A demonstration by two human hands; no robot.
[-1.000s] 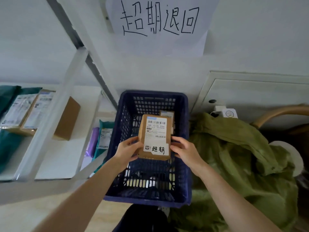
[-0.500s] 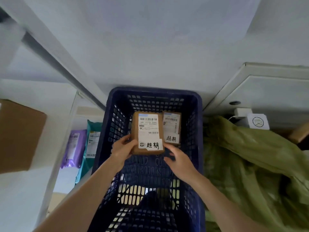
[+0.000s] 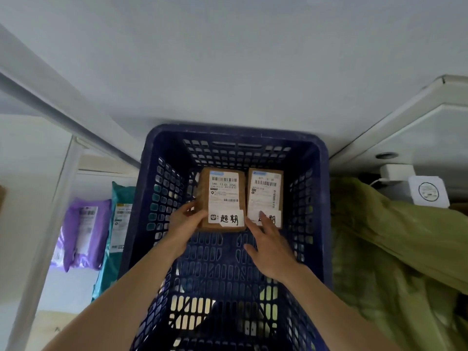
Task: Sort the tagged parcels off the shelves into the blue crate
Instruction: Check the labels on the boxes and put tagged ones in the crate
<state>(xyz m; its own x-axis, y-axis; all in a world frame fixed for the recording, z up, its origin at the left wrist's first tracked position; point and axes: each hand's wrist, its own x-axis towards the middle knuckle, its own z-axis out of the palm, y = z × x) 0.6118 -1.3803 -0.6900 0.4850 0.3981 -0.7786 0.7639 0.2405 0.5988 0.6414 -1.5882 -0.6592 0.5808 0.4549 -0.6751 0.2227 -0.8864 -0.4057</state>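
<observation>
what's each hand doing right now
Left hand: holds the left parcel by its near corner.
Right hand: open, fingertip over the right parcel.

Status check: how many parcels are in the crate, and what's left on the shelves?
Done: the right parcel lies in the blue crate. In hand: the left hand grips the left parcel beside it; the right hand touches the right parcel with straight fingers. Left: a purple mailer and a teal mailer on the shelf, tagging unclear.
</observation>
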